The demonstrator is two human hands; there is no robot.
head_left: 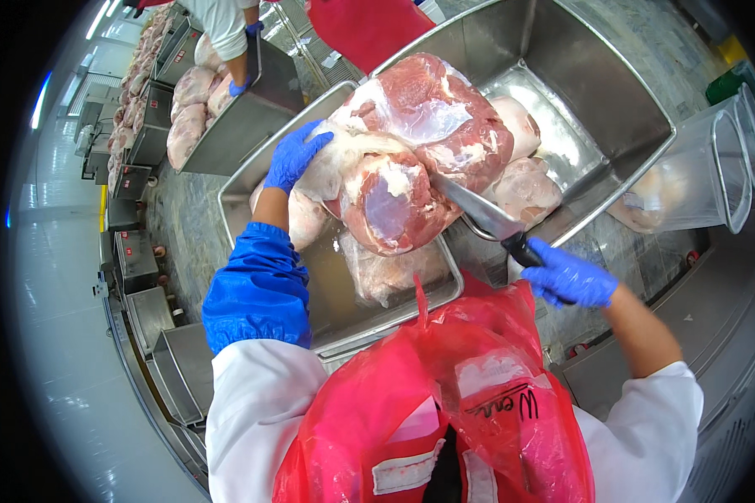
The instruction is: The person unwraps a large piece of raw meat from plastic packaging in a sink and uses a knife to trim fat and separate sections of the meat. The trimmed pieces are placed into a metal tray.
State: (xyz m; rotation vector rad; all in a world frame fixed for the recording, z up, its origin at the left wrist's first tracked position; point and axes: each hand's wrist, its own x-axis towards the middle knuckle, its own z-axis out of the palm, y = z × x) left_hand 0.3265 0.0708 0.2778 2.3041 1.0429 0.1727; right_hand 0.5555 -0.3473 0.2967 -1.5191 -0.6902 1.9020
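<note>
A big raw piece of meat with red flesh and white fat lies across the metal tubs in front of me. A second lobe of flesh faces me, joined to it by pale fat. My left hand, in a blue glove, grips the fatty left edge of the meat. My blue-gloved right hand is closed round the black handle of a knife. The blade points left and away from me, and its tip is against or inside the cleft between the two lobes; the very tip is hidden.
Further pale cuts lie in the large metal tub. A bagged piece sits in the nearer tray. Clear plastic-lined bins stand at right. At far left, another person's gloved hand touches a meat-filled metal bin.
</note>
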